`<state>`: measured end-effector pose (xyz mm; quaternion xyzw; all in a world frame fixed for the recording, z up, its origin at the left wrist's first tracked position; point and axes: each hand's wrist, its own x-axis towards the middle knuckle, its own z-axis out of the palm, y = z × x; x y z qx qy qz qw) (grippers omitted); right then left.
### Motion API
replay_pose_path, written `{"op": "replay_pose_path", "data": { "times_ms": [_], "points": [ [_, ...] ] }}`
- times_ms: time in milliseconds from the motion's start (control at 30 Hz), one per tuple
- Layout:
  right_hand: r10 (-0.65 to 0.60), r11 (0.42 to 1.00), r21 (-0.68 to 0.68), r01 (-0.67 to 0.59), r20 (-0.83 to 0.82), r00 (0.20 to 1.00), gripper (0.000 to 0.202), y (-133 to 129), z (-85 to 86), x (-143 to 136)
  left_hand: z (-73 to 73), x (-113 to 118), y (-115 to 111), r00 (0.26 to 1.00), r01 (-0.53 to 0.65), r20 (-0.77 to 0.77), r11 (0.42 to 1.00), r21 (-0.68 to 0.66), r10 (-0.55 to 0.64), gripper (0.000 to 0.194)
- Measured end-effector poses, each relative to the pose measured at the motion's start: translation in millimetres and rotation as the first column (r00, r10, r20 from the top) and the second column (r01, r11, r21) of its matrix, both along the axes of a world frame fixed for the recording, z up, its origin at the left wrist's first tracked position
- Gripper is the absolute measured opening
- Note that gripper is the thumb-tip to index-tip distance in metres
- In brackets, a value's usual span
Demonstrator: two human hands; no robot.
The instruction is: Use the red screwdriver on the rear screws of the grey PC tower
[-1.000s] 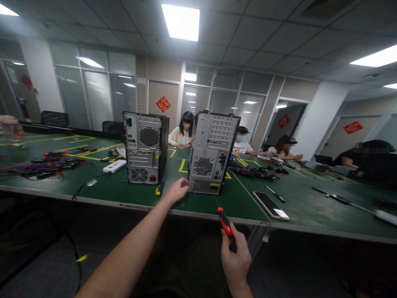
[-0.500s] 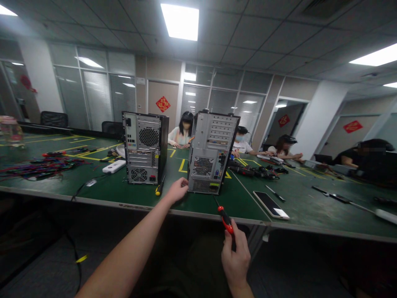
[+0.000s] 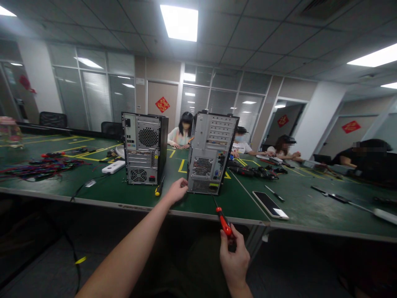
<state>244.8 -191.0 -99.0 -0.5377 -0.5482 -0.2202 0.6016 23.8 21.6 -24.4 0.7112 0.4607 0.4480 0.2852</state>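
Two computer towers stand upright on the green table, rear panels facing me: a black-sided one [image 3: 142, 149] on the left and a silver one [image 3: 206, 153] near the middle. My left hand [image 3: 178, 190] rests at the lower left edge of the silver tower, fingers curled together; what they grip, if anything, is hidden. My right hand [image 3: 235, 250] holds a red and black screwdriver [image 3: 223, 221] by the end of its handle, in front of the table edge. Its shaft points up toward the bottom of the silver tower. Between the towers lies a yellow and black screwdriver [image 3: 159, 187].
A phone [image 3: 270, 205] and a thin tool [image 3: 274, 193] lie to the right. Bundled cables [image 3: 41, 167] and a white power strip [image 3: 113, 167] are on the left. Dark tools and cables [image 3: 254, 170] lie behind right. Several people sit across the table.
The red and black screwdriver has turned in my right hand, showing more red on its handle. My right fingers have shifted slightly. My left hand stays at the silver tower.
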Motion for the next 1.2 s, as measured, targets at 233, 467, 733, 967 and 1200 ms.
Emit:
{"op": "replay_pose_path", "data": {
  "times_ms": [233,467,733,967,1200],
  "points": [
    [0.072,0.997,-0.021,-0.071,0.06,0.996,0.036,-2.9,7.4,2.5,0.7,0.7,-0.3,1.0,0.006,0.003,1.0,-0.007,-0.006,0.018],
    [0.007,1.0,0.012,-0.008,0.037,0.999,0.035,-0.1,2.3,2.0,3.9,1.0,-3.2,1.0,-0.008,0.0,1.0,0.002,0.008,0.017],
    [-0.005,1.0,0.021,0.005,0.04,0.999,0.035,-1.9,4.5,-0.9,2.5,1.0,-2.1,1.0,0.004,0.018,1.0,0.008,-0.004,0.016],
    [0.066,0.998,0.003,-0.066,0.067,0.996,0.032,-3.7,8.9,0.3,4.2,1.3,-4.1,1.0,0.017,0.022,1.0,-0.013,-0.017,0.016],
    [0.007,1.0,0.015,-0.007,0.039,0.999,0.035,-1.4,6.6,0.8,5.8,0.6,-4.8,1.0,0.011,0.004,1.0,-0.015,-0.011,0.016]
  ]
}}
